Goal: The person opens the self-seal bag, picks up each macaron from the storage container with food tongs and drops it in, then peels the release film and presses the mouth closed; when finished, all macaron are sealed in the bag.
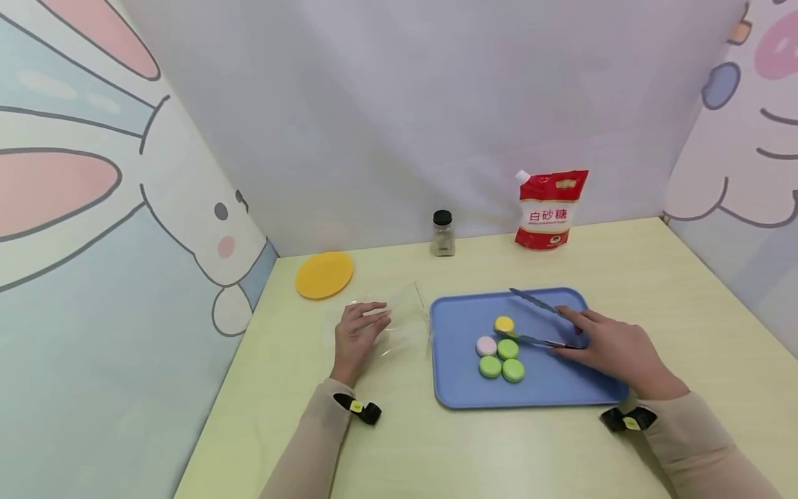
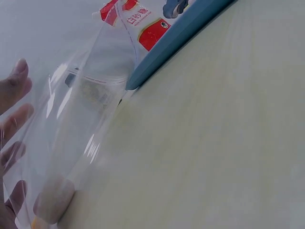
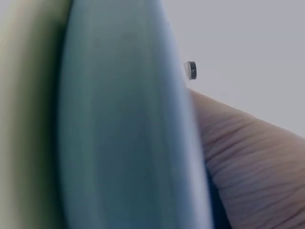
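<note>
My right hand (image 1: 614, 346) grips a pair of tongs (image 1: 541, 341), fingers on one arm and thumb by the other, the two arms standing wide apart above the blue tray (image 1: 455, 378). The lower arm's tip reaches between the yellow macaron (image 1: 504, 324) and the upper of three green macarons (image 1: 490, 367) (I can't tell whether it touches either). A pale pink macaron (image 1: 486, 346) sits just beside them, all five grouped on the tray.

My left hand (image 1: 358, 337) is at the clear plastic bag (image 1: 408, 322) left of the tray, fingers spread and thumb apart, seen through the film. Beyond it lies an orange plate (image 1: 324, 275); near the back wall stand a black-lidded jar (image 1: 443, 235) and a red-and-white pouch of white granulated sugar (image 1: 551, 211).
</note>
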